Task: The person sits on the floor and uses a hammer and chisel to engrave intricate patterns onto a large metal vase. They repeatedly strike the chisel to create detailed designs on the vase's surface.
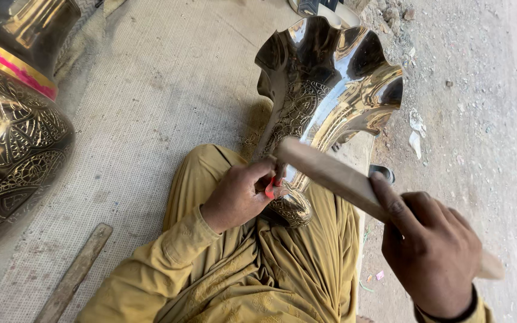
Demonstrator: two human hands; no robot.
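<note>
The brass vase [324, 101] lies tilted across the person's lap, narrow neck down by the thighs and wide fluted mouth pointing up and away toward the dirt ground [480, 119] — propped that way prob. so the neck band sits steady under the tool and faces the eye. The left hand [237, 194] is closed around a small punch [275, 179] w/ a red-wrapped grip, fingers curled tight, tip pressed against the vase neck just above its engraved collar; holding it low and pinched likely keeps the point from skating on polished metal. The right hand [432, 254] is clenched on a wooden mallet stick [336, 176], forefinger laid along the top, the far end hovering right over the punch head — close, though I can't tell if it touches. The vase itself: mirror-bright inside the scalloped lip, reflecting sky & surroundings, w/ fine chased floral patterning running down the outside toward the neck. Legs in mustard-yellow trousers [282, 269] cradle it. At left, on the woven mat [151, 90], stands a big engraved pot [13, 119] w/ a pink band; a wooden bar [73, 275] lies near the knee.
</note>
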